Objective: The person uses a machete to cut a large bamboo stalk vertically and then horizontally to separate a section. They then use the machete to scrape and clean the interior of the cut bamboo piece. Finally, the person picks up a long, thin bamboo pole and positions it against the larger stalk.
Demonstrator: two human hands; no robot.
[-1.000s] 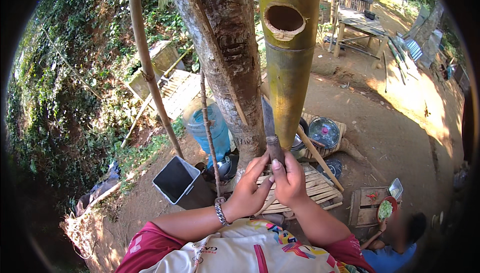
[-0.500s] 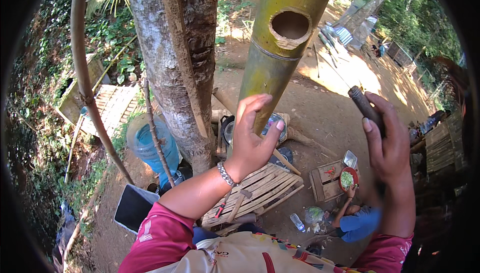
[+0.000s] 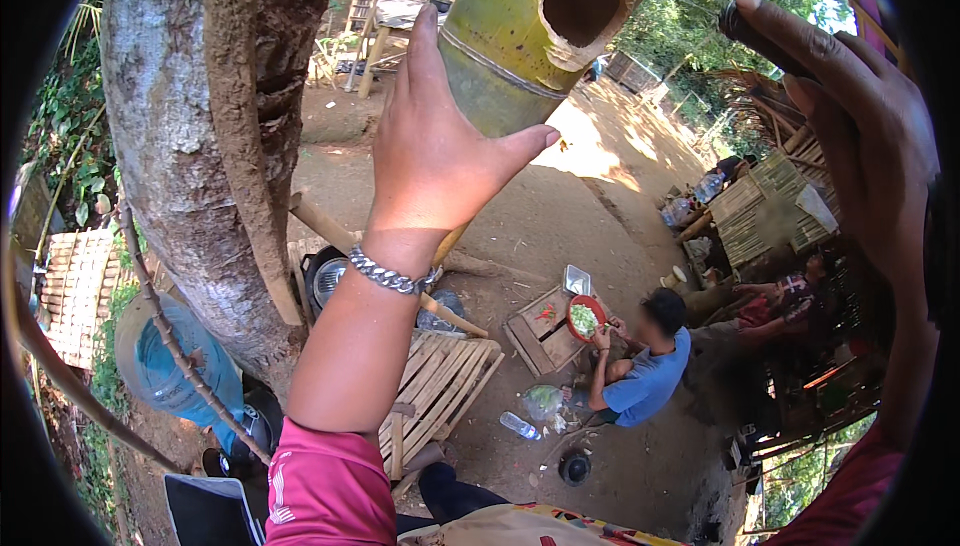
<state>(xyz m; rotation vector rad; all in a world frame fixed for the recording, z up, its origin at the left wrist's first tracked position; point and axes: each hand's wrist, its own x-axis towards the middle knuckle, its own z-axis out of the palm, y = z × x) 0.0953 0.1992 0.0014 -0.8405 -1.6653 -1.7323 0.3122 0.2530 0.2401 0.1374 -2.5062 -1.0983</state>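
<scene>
A thick green-yellow bamboo pole leans up through the middle, with a rough-edged round hole above a node ring. My left hand, a silver chain bracelet on its wrist, is spread against the pole just below the hole. Its fingers stretch up along the left side while the thumb reaches across to the right. Up at the right, my right hand is closed round the dark handle of a thin-bladed tool. The blade points left toward the hole and shows only as a faint line.
A tree trunk stands close on the left beside a blue-tinted water jug. Below is a slatted bamboo bench. A person in blue sits by a red bowl of chopped greens; another person is farther right.
My view has swung right and up. My left hand has moved up the pole toward the hole, fingers straighter. My right hand has risen with the tool.
</scene>
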